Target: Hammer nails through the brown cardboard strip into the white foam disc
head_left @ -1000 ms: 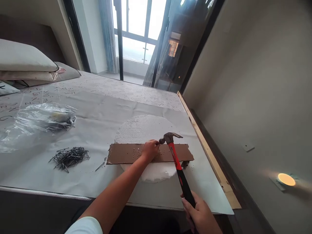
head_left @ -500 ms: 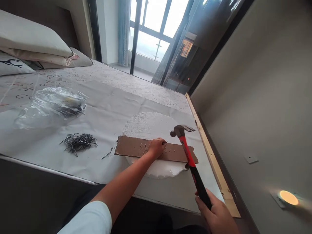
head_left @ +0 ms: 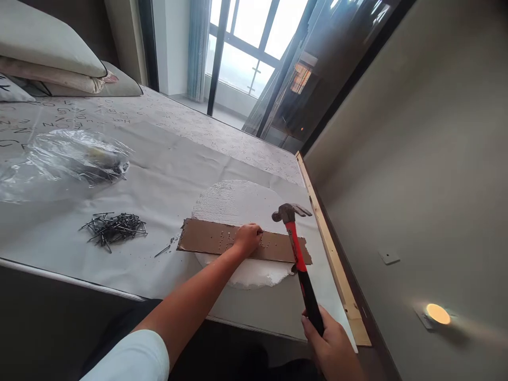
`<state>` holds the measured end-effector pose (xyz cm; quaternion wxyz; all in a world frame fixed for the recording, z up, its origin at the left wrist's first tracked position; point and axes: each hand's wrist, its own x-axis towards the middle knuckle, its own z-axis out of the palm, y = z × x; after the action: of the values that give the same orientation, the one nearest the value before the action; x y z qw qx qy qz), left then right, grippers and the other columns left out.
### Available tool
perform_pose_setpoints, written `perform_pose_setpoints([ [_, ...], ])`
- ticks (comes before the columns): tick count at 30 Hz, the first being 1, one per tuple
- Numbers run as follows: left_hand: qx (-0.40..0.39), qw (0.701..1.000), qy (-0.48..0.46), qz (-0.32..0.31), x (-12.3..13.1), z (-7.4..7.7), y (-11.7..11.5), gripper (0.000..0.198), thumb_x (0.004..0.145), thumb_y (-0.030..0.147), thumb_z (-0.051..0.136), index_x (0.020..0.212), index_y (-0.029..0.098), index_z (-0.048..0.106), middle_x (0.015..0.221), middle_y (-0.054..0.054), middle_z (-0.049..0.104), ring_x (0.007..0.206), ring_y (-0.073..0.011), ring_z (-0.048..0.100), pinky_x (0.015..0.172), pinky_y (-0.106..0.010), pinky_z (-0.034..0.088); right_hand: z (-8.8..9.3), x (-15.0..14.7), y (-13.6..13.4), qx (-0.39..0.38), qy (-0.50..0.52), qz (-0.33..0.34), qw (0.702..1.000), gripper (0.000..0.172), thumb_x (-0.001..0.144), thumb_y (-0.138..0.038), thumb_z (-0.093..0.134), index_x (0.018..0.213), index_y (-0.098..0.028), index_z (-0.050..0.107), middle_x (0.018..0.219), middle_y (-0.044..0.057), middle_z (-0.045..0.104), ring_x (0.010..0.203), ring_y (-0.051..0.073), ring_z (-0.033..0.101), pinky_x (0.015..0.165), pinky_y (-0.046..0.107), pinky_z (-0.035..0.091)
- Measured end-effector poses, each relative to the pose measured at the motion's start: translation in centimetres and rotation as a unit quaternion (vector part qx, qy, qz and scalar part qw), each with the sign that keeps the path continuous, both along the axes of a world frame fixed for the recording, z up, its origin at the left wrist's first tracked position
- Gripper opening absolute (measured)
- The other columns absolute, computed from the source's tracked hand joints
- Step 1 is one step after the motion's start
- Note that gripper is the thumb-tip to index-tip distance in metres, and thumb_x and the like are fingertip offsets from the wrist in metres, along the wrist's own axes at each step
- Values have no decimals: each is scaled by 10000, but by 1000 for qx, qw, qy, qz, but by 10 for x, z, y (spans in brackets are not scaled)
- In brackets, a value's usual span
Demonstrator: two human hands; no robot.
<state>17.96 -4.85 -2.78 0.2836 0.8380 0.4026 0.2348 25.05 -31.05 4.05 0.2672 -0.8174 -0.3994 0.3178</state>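
1. through the head camera i see a brown board [head_left: 202, 235], long and narrow, lying across a round white slab [head_left: 236, 198] on a pale sheet [head_left: 159, 196]. both board ends reach past the slab, and small dots mark the board's middle.
2. my left hand [head_left: 246, 241] rests on the board, right of its middle. the fingers are bent; whether the fingertips pinch anything, i cannot tell.
3. my right hand [head_left: 331, 344], on the near side of the board and toward its right end, wraps its fingers around the black grip of a hammer [head_left: 300, 264].
4. the hammer tilts with its head up. its red and black handle crosses in front of the board's right end; the claw points right, the striking face left toward my left hand.
5. left of the board, a single nail [head_left: 162, 251] lies near its end, and a pile of dark nails [head_left: 115, 228] sits farther off.
6. beyond that pile, to the board's far left, is a crumpled clear plastic bag [head_left: 75, 159].
7. right of the board, well apart, runs a wooden strip [head_left: 331, 246].
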Motion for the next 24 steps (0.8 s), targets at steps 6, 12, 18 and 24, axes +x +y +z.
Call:
perform_pose_setpoints([
  [6, 25, 999, 29, -9, 1, -6, -1, 223, 744, 164, 503, 815, 179, 714, 891, -62, 673, 793, -187, 613, 715, -278, 438, -11, 2, -1, 23, -17, 10, 1000, 402, 791, -547, 419, 749, -180, 579, 562, 8, 547, 515, 162, 493, 485, 247, 383],
  [12, 19, 992, -125, 8, -11, 18, 8, 333, 676, 87, 532, 973, 147, 673, 900, -50, 654, 692, -116, 586, 682, -230, 463, -2, 7, -4, 33, -6, -15, 999, 396, 803, -534, 419, 861, -181, 587, 606, 25, 603, 543, 178, 554, 496, 252, 420],
  [18, 167, 941, -265, 129, -109, 76, 49, 259, 738, 124, 460, 896, 154, 662, 860, -25, 627, 661, -96, 554, 629, -220, 462, -24, 6, 5, -21, 15, 47, 999, 280, 769, -395, 436, 822, -166, 589, 790, 81, 665, 774, 232, 597, 703, 300, 448],
  [24, 150, 963, -47, 218, -236, 14, 52, 225, 716, 143, 454, 831, 131, 646, 819, -55, 637, 752, -159, 581, 727, -258, 447, -40, 9, -5, -8, 73, 23, 997, 303, 733, -473, 468, 805, -191, 552, 585, 12, 592, 577, 194, 578, 536, 268, 436],
])
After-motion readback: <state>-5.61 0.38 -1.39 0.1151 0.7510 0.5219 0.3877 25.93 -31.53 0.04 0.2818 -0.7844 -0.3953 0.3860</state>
